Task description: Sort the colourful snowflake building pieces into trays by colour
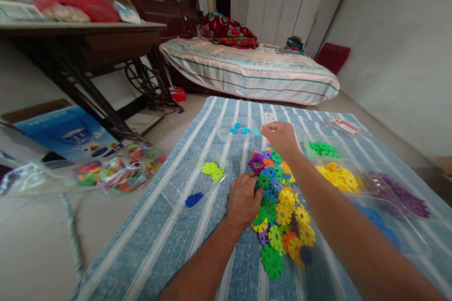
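A heap of mixed-colour plastic snowflake discs (280,207) lies on a blue striped cloth (169,235). My left hand (243,200) rests palm down on the heap's left edge, fingers curled among the discs. My right hand (278,135) reaches forward, pinching a light blue disc (256,131) beside a clear container (237,128) that holds a few light blue discs. Other clear containers hold yellow-green discs (212,170), dark blue discs (194,199), green discs (323,149), yellow discs (341,177) and purple discs (404,195).
A plastic bag of coloured pieces (120,171) lies on the floor at left, by a blue box (67,134). A dark sewing-machine table (84,42) stands at the left. A striped mattress (247,70) lies behind the cloth. A wall rises at the right.
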`<control>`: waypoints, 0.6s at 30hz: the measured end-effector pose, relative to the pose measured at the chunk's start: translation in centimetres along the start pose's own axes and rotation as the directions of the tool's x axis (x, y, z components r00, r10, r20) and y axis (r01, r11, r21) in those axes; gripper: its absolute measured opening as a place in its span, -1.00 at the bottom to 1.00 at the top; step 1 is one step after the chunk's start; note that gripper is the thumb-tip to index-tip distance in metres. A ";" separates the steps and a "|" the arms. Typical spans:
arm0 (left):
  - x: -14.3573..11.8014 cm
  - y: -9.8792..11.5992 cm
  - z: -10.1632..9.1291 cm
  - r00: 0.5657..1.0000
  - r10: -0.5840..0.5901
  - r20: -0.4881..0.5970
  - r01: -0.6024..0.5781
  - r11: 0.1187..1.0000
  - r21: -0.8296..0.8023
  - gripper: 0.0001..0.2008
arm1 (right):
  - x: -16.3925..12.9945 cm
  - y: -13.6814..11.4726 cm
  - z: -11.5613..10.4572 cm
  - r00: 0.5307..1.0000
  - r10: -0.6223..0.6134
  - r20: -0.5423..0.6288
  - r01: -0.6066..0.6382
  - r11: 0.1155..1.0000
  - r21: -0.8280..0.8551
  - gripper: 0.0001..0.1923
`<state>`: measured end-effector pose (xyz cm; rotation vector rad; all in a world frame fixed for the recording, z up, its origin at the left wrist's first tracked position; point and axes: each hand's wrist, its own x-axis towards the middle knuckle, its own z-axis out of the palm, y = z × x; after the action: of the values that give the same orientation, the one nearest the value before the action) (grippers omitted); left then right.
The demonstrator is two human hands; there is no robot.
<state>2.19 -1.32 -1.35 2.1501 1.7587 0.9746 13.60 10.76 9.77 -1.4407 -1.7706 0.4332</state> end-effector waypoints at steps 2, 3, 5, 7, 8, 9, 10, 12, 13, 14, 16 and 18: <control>0.0 0.1 0.0 1.000 -0.005 0.006 0.005 1.000 -0.009 -0.75 | 1.6 -1.0 0.8 0.999 -0.018 -0.049 0.019 1.000 0.018 -0.73; 0.1 0.1 0.1 1.000 -0.008 0.011 0.008 1.000 -0.009 -0.74 | 1.7 -1.2 1.0 0.998 -0.045 -0.053 0.046 0.999 0.013 -0.73; 0.1 0.1 0.2 1.000 -0.014 0.020 0.014 1.000 0.000 -0.73 | 0.4 -1.0 0.8 0.993 -0.116 -0.019 0.115 0.993 -0.026 -0.77; 0.2 0.1 0.3 1.000 -0.010 0.025 0.010 1.000 0.013 -0.74 | -2.3 -0.1 0.1 0.982 -0.179 0.056 0.184 0.980 -0.082 -0.81; 0.2 0.1 0.3 1.000 -0.002 0.022 0.002 1.000 0.015 -0.74 | -3.8 0.5 -0.4 0.976 -0.200 0.089 0.209 0.972 -0.111 -0.82; 0.2 0.0 0.3 1.000 0.006 0.017 -0.006 1.000 0.014 -0.74 | -5.5 1.3 -0.9 0.970 -0.217 0.114 0.231 0.963 -0.136 -0.82; 0.2 0.0 0.3 1.000 0.014 0.009 -0.014 1.000 0.013 -0.74 | -7.1 2.1 -1.5 0.965 -0.234 0.121 0.251 0.956 -0.153 -0.82; 0.1 -0.1 0.4 1.000 0.027 -0.006 -0.027 1.000 0.017 -0.74 | -10.2 3.5 -2.5 0.961 -0.261 0.095 0.275 0.943 -0.186 -0.82; 0.1 -0.2 0.5 0.999 0.032 -0.012 -0.032 0.999 0.022 -0.75 | -11.6 4.1 -3.0 0.959 -0.275 0.074 0.284 0.937 -0.205 -0.83; 0.1 -0.3 0.6 0.999 0.036 -0.015 -0.035 0.999 0.027 -0.75 | -12.8 4.6 -3.3 0.955 -0.290 0.062 0.297 0.929 -0.222 -0.83; 0.1 -0.4 0.7 0.999 0.041 -0.018 -0.040 0.999 0.035 -0.75 | -15.0 5.3 -3.9 0.947 -0.316 0.061 0.321 0.914 -0.249 -0.86; 0.1 -0.5 0.8 0.999 0.041 -0.020 -0.041 0.998 0.040 -0.74 | -16.7 5.4 -4.1 0.941 -0.328 0.081 0.338 0.903 -0.265 -0.87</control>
<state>2.26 -0.90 -2.17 2.2161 1.7641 0.9841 20.87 -4.08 2.55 -1.2786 -2.1219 0.0300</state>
